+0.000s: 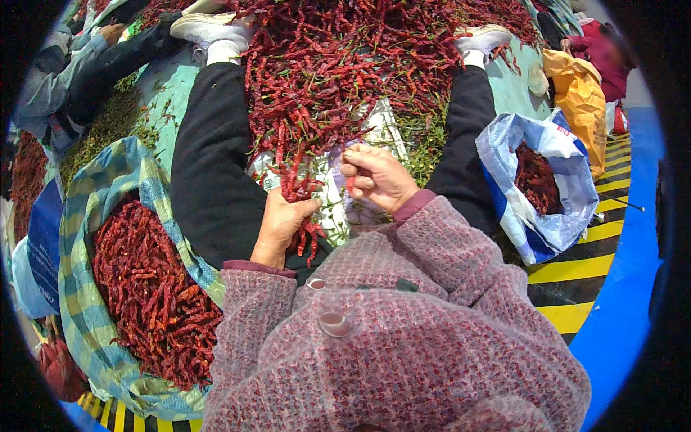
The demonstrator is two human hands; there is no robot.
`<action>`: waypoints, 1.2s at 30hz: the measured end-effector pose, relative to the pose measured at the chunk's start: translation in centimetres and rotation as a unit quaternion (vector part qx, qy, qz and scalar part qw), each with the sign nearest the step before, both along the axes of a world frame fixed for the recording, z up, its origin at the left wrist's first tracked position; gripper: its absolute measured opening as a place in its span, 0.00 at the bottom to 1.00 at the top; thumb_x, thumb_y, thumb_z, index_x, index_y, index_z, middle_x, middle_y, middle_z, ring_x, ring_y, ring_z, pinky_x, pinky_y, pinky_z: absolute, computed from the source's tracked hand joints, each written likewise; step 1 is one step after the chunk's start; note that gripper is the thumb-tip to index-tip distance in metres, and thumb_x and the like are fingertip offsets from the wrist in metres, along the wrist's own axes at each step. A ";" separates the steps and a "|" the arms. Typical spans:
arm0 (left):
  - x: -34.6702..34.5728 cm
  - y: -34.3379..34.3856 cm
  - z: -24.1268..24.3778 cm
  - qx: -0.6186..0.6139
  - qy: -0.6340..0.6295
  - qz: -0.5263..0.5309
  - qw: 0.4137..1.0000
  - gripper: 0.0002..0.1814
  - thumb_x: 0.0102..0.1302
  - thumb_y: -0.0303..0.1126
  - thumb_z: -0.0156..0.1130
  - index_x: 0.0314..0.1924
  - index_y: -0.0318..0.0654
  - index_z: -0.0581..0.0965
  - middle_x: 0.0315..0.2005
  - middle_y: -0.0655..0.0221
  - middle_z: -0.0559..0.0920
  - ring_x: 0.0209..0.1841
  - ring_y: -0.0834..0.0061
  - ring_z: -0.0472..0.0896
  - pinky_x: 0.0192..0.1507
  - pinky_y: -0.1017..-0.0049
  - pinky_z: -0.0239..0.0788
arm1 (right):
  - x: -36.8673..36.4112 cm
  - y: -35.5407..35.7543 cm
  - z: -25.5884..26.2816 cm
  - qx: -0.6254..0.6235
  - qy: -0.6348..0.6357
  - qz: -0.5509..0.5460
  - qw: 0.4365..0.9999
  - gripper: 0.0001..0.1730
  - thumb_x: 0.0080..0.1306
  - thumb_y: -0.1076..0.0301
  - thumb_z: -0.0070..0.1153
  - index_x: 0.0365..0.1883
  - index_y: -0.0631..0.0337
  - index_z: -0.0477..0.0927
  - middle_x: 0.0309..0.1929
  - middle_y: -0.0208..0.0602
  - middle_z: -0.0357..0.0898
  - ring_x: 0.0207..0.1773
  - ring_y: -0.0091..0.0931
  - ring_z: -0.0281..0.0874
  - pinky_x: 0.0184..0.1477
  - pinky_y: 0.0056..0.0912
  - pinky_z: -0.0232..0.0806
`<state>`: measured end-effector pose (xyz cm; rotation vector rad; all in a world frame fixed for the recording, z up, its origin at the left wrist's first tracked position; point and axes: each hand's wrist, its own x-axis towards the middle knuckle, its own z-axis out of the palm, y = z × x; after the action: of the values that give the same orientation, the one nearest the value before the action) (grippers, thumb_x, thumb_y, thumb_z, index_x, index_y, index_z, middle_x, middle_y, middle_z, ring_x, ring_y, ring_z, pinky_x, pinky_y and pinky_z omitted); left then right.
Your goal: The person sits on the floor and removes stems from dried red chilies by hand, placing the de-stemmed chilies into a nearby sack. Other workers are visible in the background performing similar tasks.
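Note:
My left hand (pixel 283 218) is closed around a bunch of dried red chili peppers (pixel 294 181), whose ends hang below the palm and stick up above the thumb. To its right, my right hand (pixel 375 175) has its fingers curled, thumb against forefinger, with a bit of red pepper showing under the fingers. A large heap of dried red chili peppers (pixel 351 65) spreads between my outstretched legs. Under the hands lies a white woven sheet (pixel 330 208) with green stems on it. Green stems (pixel 426 143) also lie piled beside my right leg.
A checkered woven sack (pixel 81 270) full of dried peppers stands at my left. At my right are a blue and white woven sack (pixel 505 146) holding peppers and an orange sack (pixel 586 108). People sit at the upper left and upper right. Yellow-black striping (pixel 599 267) marks the ground.

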<state>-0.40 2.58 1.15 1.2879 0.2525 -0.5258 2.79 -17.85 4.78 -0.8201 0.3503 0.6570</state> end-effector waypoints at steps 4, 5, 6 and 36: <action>-0.1 0.6 0.3 -0.008 0.009 0.041 0.999 0.14 0.50 0.20 0.66 0.39 0.33 0.80 0.27 0.76 0.80 0.26 0.86 0.74 0.30 0.83 0.65 | -0.9 -5.2 6.9 -0.317 -0.137 -0.122 0.931 0.07 0.64 0.70 0.53 0.37 0.65 0.75 0.24 0.30 0.71 0.20 0.21 0.72 0.20 0.24 0.69; -0.1 0.7 0.1 -0.018 0.017 0.045 0.999 0.14 0.50 0.21 0.66 0.40 0.33 0.80 0.27 0.76 0.80 0.26 0.86 0.74 0.30 0.83 0.65 | -1.7 -7.5 9.2 -0.369 -0.192 -0.185 0.890 0.06 0.63 0.72 0.52 0.36 0.64 0.76 0.26 0.29 0.72 0.21 0.20 0.72 0.21 0.23 0.69; -0.1 0.7 0.3 -0.015 0.020 0.051 0.998 0.13 0.50 0.21 0.66 0.39 0.33 0.80 0.26 0.76 0.80 0.25 0.86 0.74 0.29 0.83 0.65 | -2.7 -10.4 11.4 -0.432 -0.235 -0.212 0.845 0.06 0.63 0.71 0.52 0.36 0.64 0.76 0.27 0.30 0.72 0.22 0.20 0.73 0.21 0.23 0.70; 0.0 -0.5 -0.5 -0.111 0.105 0.071 0.986 0.13 0.53 0.23 0.66 0.41 0.33 0.78 0.28 0.70 0.81 0.26 0.77 0.78 0.31 0.77 0.70 | -3.4 1.4 -2.8 -0.266 -0.107 0.141 0.948 0.04 0.66 0.74 0.48 0.34 0.67 0.71 0.18 0.35 0.74 0.15 0.22 0.73 0.14 0.25 0.65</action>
<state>-0.35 2.12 0.69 0.9906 0.4458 -0.5523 -0.56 -16.49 1.98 -1.4662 0.2136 0.7404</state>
